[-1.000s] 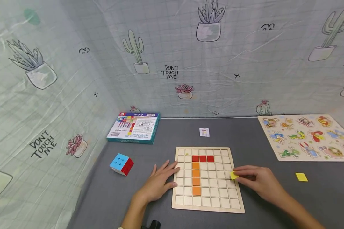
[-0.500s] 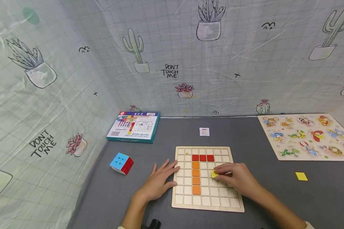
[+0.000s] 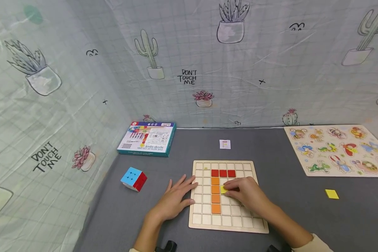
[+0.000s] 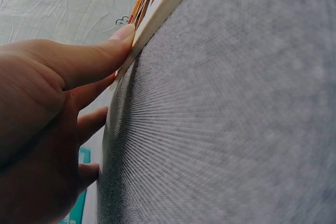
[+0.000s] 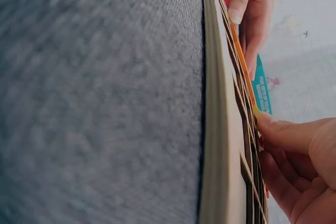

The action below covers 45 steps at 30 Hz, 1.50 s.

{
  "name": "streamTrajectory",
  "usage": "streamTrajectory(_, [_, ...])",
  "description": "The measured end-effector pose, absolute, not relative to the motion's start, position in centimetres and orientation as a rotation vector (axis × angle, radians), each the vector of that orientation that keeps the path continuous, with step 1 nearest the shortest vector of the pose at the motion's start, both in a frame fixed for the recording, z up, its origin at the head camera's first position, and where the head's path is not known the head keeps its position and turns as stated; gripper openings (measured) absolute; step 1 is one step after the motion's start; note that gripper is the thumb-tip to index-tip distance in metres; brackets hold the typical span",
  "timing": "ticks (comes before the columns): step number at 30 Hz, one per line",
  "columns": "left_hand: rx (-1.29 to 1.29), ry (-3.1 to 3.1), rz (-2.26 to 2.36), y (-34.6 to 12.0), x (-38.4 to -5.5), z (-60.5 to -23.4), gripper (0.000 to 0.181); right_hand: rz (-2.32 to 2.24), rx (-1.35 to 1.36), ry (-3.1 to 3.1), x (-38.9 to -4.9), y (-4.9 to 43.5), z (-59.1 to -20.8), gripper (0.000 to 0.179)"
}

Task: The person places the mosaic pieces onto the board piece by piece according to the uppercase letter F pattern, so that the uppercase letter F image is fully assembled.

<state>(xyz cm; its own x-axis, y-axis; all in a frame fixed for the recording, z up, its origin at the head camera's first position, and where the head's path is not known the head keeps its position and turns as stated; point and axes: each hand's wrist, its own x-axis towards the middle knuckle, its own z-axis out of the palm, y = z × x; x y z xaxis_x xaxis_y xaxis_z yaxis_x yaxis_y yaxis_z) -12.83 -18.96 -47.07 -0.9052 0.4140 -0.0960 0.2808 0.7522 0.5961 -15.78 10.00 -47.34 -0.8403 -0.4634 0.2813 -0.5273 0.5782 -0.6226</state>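
A wooden grid board (image 3: 239, 221) lies on the grey table, with a row of three red tiles (image 3: 223, 173) and a column of several orange tiles (image 3: 215, 198) set in its squares. Between thumb and fingers my right hand (image 3: 249, 194) pinches a yellow square tile (image 3: 223, 189) at the square just right of the orange column. Whether that tile sits fully in the square is hidden by the fingers. My left hand (image 3: 173, 199) rests with spread fingers at the board's left edge; in the left wrist view its thumb (image 4: 100, 59) touches the board's rim (image 4: 163, 17).
A second yellow tile (image 3: 331, 194) lies right of the board. Farther back are a printed card (image 3: 225, 144), a teal-edged box (image 3: 148, 139) and an insect puzzle board (image 3: 340, 150). A blue and red puzzle cube (image 3: 133, 179) stands at left.
From the board's right edge, my right hand has carried the yellow tile leftward across the grid to beside the orange column. My left hand has stayed in place.
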Motion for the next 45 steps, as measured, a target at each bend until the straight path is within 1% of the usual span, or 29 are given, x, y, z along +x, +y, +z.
streamTrajectory(9, [0.531, 2.731, 0.857, -19.0, -12.8, -47.2, 0.057, 1.031, 0.82, -2.737, -15.5, 9.3, -47.2, 0.019])
streamTrajectory(18, [0.532, 2.722, 0.88, -19.0, -12.6, -47.4, 0.057, 1.107, 0.705, -2.792, -15.6, 9.0, -47.1, 0.017])
streamTrajectory(27, [0.532, 2.724, 0.891, -18.9, -12.7, -47.3, 0.057, 1.08, 0.725, -2.829, -15.8, 9.2, -47.1, 0.01])
streamTrajectory(30, [0.535, 2.727, 0.892, -19.0, -12.7, -47.4, 0.057, 1.131, 0.751, -2.849, -15.9, 9.6, -46.9, 0.011])
streamTrajectory(34, [0.547, 2.725, 0.887, -18.9, -12.7, -47.4, 0.056, 1.232, 0.799, -2.834, -15.6, 10.9, -46.7, 0.016])
streamTrajectory(38, [0.557, 2.721, 0.896, -18.9, -12.8, -47.2, 0.056, 1.231, 0.813, -2.803, -15.1, 13.1, -46.5, 0.019])
streamTrajectory(45, [0.556, 2.732, 0.864, -18.9, -13.0, -47.0, 0.057, 1.015, 0.649, -2.791, -13.9, 18.6, -46.6, 0.021])
